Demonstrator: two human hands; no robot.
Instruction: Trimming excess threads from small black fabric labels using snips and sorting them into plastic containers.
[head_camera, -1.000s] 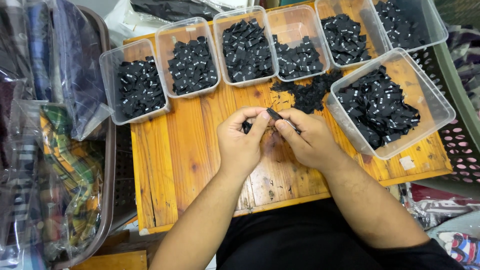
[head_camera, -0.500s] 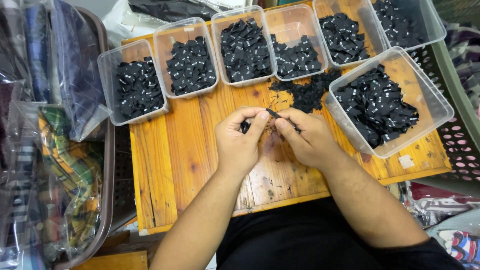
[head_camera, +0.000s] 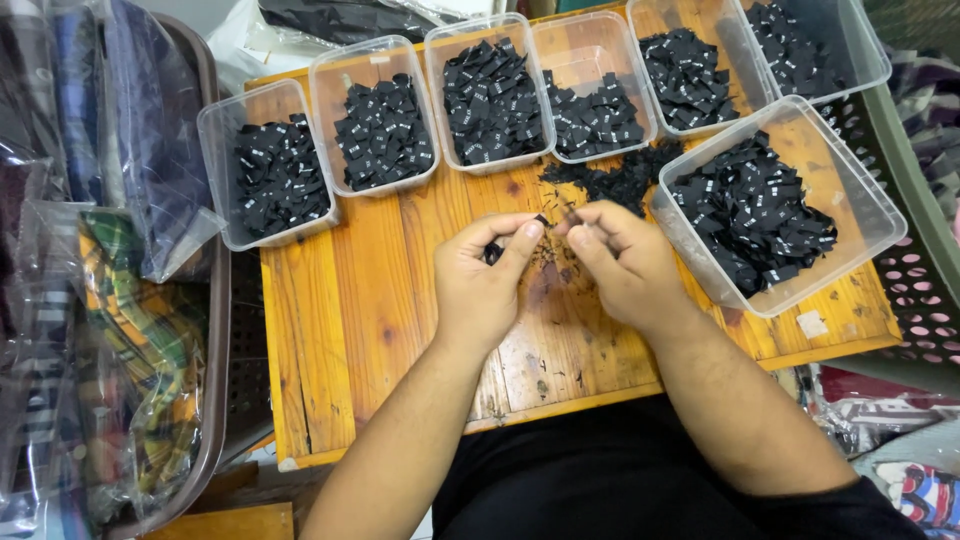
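Observation:
Both hands meet over the middle of a wooden table (head_camera: 330, 330). My left hand (head_camera: 487, 283) pinches a small black fabric label (head_camera: 541, 219) at its fingertips and keeps another black piece (head_camera: 493, 252) tucked in its palm. My right hand (head_camera: 625, 262) pinches the same label from the right side, fingertips almost touching the left thumb. A loose pile of black labels (head_camera: 615, 180) lies on the wood just beyond the hands. A large clear tub of black labels (head_camera: 760, 210) stands right of my right hand.
Several clear plastic tubs of black labels (head_camera: 385, 130) line the table's far edge. A brown basket (head_camera: 215, 400) with bagged clothes (head_camera: 130, 330) sits to the left. A pink perforated crate (head_camera: 915, 300) is at the right. Black thread scraps dot the wood.
The hands stay in the same place; the fingertips have shifted slightly on the small label between them.

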